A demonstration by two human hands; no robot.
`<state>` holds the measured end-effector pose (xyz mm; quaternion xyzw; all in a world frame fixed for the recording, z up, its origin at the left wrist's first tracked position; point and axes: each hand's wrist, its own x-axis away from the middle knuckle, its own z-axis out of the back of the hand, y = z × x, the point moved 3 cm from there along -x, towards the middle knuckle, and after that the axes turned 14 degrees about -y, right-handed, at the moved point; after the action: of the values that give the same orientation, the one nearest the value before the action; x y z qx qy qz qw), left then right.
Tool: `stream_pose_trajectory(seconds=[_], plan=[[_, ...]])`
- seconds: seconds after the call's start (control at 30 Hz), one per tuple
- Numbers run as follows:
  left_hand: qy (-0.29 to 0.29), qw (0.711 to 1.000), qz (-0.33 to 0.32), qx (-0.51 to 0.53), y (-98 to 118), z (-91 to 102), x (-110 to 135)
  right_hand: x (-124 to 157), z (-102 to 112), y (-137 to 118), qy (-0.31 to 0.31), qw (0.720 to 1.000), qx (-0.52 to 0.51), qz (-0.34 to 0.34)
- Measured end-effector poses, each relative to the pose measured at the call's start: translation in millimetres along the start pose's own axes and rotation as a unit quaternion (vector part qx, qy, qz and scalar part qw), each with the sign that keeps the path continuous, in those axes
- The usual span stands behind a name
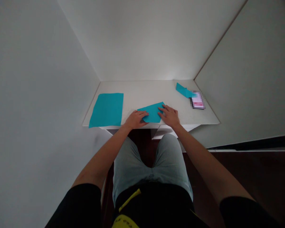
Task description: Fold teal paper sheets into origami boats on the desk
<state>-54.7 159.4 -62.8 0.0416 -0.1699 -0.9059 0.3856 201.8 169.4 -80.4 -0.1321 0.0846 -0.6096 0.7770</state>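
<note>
A folded piece of blue paper (153, 113) lies on the white tabletop near its front edge, with slanted outer edges. My left hand (136, 119) rests on its left end, fingers stretched out over the paper and thumb along the near side. On the right end, my right hand (170, 116) presses down with its fingers spread. Both palms face the table, and the fingers cover parts of the paper's two ends.
A larger blue sheet (107, 109) lies flat at the left, its near corner at the table edge. Toward the right back, a folded blue paper piece (184, 91) touches a phone-like object (198, 100) with a blurred screen. Walls enclose the white table (142, 90) at the back and sides.
</note>
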Motion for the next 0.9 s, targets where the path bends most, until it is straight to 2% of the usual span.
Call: stream_pose_trajectory(seconds=[0.13, 0.23, 0.3, 0.37, 0.47, 0.6, 0.8, 0.9], plan=[[0.069, 0.989, 0.127, 0.018, 14.1, 1.5, -21.9, 0.4, 2.7, -2.2, 0.0, 1.0, -0.001, -0.004], [0.117, 0.975, 0.191, -0.007, 33.7, -0.3, -33.0, 1.3, 3.7, -2.8, 0.004, 1.0, -0.001, -0.005], [0.112, 0.974, 0.197, -0.016, 47.1, -5.5, -36.8, 1.9, 3.6, -2.9, 0.007, 1.0, 0.0, -0.006], [0.078, 0.98, 0.182, -0.007, 57.9, -13.5, -39.0, 2.3, 3.1, -2.9, 0.01, 1.0, 0.003, -0.004], [0.06, 0.982, 0.178, 0.017, 64.5, -22.3, -39.7, 2.5, 2.3, -2.7, 0.013, 1.0, 0.006, 0.001], [0.07, 0.977, 0.198, 0.032, 48.8, -17.7, -36.8, 2.2, 1.5, -1.6, 0.011, 1.0, 0.004, 0.0], [0.054, 0.96, 0.274, 0.018, -6.3, 13.0, -17.2, 0.9, 0.7, -0.9, 0.011, 1.0, 0.005, 0.002], [0.063, 0.965, 0.256, -0.011, -7.2, 21.5, -10.7, 1.1, 1.0, -2.1, 0.016, 1.0, 0.004, 0.004]])
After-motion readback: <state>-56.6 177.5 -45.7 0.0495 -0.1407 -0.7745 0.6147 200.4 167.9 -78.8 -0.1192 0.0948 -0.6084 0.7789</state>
